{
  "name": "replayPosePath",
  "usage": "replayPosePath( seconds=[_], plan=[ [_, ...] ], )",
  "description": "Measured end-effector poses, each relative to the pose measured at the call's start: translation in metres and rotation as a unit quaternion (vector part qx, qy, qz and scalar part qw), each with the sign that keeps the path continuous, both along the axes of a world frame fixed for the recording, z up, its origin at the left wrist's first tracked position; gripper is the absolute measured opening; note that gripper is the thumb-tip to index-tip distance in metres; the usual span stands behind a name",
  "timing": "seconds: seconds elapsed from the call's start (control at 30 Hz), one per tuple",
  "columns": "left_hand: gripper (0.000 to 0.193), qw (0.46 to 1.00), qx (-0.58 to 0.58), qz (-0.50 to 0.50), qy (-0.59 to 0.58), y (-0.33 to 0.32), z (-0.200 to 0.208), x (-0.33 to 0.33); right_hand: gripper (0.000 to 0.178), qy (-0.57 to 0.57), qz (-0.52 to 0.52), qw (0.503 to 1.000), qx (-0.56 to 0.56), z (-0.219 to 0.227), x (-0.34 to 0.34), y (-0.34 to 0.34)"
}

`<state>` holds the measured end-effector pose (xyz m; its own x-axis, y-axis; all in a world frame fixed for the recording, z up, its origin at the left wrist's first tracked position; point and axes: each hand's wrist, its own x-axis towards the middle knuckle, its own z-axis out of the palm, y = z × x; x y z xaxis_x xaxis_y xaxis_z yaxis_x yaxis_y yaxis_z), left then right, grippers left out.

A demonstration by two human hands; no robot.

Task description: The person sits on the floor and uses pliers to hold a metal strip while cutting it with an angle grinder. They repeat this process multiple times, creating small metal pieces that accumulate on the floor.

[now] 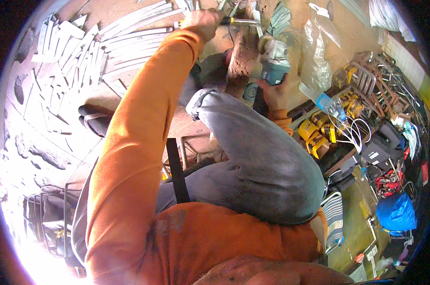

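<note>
Left hand point(203, 23): closed around a slim, black-and-yellow-handled tool with a metal shaft point(245, 21); the handle is mostly covered by the hand, and the tool's exact kind cannot be told. Right hand point(274, 93): curled about the lower body of a teal power tool with a pale head point(275, 70); some fingers are hidden by the casing, and the working face cannot be made out. Rough, reddish-brown wooden block point(242, 61): set beside the power tool, below the metal shaft; whether it is touched by either cannot be told. Pale, flat, narrow strips point(136, 52): spread at left, partly bleached by glare, some cut off above. Crumpled, clear plastic bag point(316, 64): laid right of the power tool.
</note>
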<state>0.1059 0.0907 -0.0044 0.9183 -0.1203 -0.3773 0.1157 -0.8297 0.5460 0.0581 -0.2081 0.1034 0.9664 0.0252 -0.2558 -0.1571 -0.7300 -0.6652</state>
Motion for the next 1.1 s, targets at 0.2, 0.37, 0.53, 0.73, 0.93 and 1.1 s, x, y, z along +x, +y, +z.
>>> replayPosePath(
  seconds=[0.2, 0.37, 0.53, 0.73, 0.93, 1.1],
  plan=[
    [0.056, 0.971, -0.02, 0.108, -0.213, -0.004, 0.013, -0.025, 0.056, 0.051, -0.073, 0.991, 0.105, 0.02, 0.015, 0.004],
    [0.055, 0.917, -0.367, 0.122, 0.092, -0.076, 0.075, -0.083, 0.045, 0.199, -0.243, 0.879, 0.36, 0.005, 0.032, -0.008],
    [0.088, 0.818, -0.483, 0.093, 0.298, -0.095, 0.085, -0.089, 0.052, 0.142, -0.149, 0.852, 0.482, -0.008, 0.048, -0.003],
    [0.08, 0.816, -0.532, 0.085, 0.21, -0.083, 0.072, -0.095, 0.056, 0.127, -0.188, 0.859, 0.459, -0.014, 0.042, 0.022],
    [0.071, 0.695, -0.627, 0.066, 0.345, -0.086, 0.064, -0.09, 0.054, 0.152, -0.126, 0.839, 0.507, -0.016, 0.041, 0.023],
    [0.069, 0.769, -0.592, 0.02, 0.238, -0.091, 0.078, -0.073, 0.061, 0.168, -0.08, 0.712, 0.677, -0.021, 0.042, 0.026]
  ],
)
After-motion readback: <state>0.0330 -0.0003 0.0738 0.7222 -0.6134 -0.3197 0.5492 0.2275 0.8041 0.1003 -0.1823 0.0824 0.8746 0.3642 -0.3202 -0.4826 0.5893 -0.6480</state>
